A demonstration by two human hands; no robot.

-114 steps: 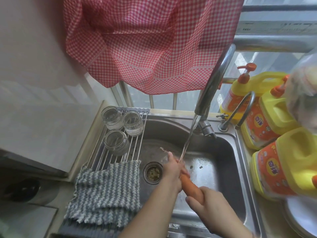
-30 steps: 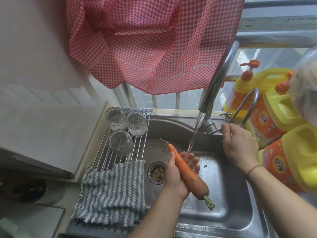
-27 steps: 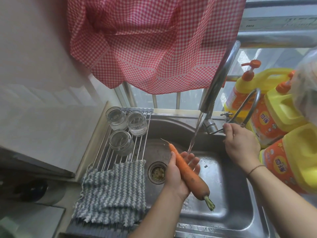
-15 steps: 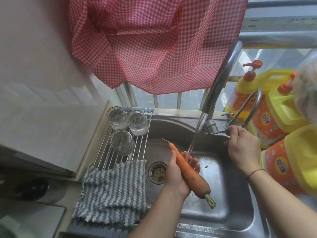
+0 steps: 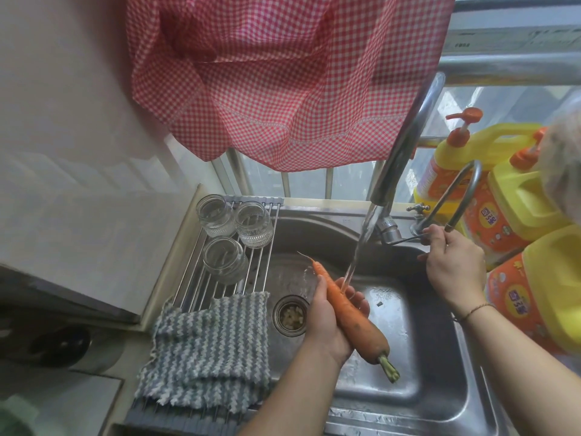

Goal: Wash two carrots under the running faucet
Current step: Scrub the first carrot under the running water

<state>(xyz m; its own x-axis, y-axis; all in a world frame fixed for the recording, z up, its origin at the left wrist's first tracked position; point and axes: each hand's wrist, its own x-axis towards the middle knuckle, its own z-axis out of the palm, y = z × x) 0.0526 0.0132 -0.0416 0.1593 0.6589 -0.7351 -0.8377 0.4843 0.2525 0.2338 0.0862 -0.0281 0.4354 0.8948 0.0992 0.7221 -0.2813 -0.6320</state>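
My left hand (image 5: 327, 322) holds one orange carrot (image 5: 352, 319) over the steel sink (image 5: 440, 357), its thin tip pointing up and left and its green stub down and right. A thin stream of water (image 5: 356, 256) falls from the tall curved faucet (image 5: 399, 152) onto the carrot and my fingers. My right hand (image 5: 452, 269) rests at the back right of the sink with its fingers on the faucet's thin lever (image 5: 405, 239). I see no second carrot.
Three glass jars (image 5: 232, 234) stand on a wire rack (image 5: 261, 278) over the sink's left side, with a grey knitted cloth (image 5: 207, 344) in front. Yellow detergent jugs (image 5: 515, 215) crowd the right counter. A red checked curtain (image 5: 283, 73) hangs above. The drain strainer (image 5: 290, 314) holds scraps.
3.8 s ago both hands held the carrot under the stream. Since then my right hand has gone to the faucet lever; my left hand keeps the carrot almost still under the thinner stream.
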